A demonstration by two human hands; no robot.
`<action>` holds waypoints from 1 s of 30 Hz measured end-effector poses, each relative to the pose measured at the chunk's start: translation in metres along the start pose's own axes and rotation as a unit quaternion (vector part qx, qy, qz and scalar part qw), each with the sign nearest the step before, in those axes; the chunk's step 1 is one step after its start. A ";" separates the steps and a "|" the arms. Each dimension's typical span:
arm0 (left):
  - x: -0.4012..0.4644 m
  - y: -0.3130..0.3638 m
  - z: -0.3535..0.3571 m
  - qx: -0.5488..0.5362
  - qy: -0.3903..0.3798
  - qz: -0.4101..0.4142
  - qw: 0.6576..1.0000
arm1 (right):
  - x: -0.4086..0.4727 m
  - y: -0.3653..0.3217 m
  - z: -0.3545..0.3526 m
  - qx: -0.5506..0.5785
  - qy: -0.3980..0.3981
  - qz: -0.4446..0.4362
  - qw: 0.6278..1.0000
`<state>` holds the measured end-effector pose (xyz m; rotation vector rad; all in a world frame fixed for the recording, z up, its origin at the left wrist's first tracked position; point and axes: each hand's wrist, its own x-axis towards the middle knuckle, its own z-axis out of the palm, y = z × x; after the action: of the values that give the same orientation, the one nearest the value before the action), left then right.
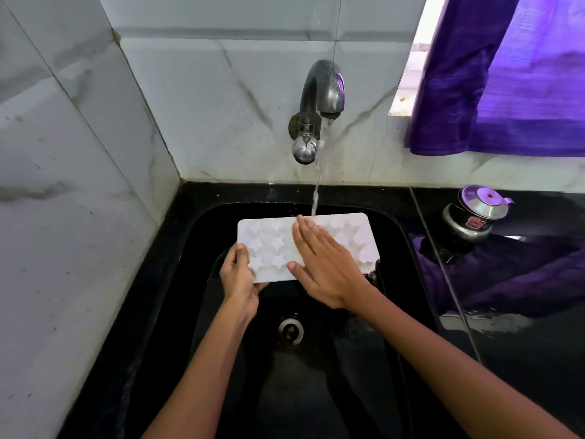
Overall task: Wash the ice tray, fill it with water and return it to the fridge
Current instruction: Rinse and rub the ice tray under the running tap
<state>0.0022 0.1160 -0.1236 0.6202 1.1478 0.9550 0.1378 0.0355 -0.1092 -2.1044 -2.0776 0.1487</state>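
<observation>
A white ice tray (269,245) with star-shaped cells is held level over the black sink (392,236). My left hand (239,280) grips its near left corner, thumb on top. My right hand (323,264) lies flat on the tray's middle with straight fingers, covering part of the cells. A metal tap (319,99) on the tiled wall runs a thin stream of water (316,185) that lands at the tray's far edge, just past my right fingertips.
The sink drain (290,331) sits below my hands. A small metal kettle-like pot (471,217) stands on the black counter to the right. A purple curtain (506,74) hangs at the window, upper right. Marble-tiled walls close in the left and back.
</observation>
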 end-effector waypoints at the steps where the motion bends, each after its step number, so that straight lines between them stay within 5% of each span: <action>1: 0.002 0.001 -0.001 -0.001 0.005 0.002 1.000 | -0.005 0.001 0.001 -0.005 -0.004 -0.012 1.000; 9: 0.006 -0.001 0.004 0.018 -0.005 -0.001 1.000 | 0.006 0.021 0.000 0.022 0.015 0.127 0.992; 17: 0.017 0.004 0.009 0.011 0.006 0.014 1.000 | 0.004 -0.006 -0.002 0.006 -0.004 0.003 1.000; 30: 0.015 0.001 0.022 0.003 -0.035 -0.023 0.999 | 0.007 0.006 -0.006 -0.028 0.026 0.102 0.994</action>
<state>0.0244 0.1305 -0.1225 0.6259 1.0984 0.8834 0.1447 0.0424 -0.1041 -2.3266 -1.8558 0.0624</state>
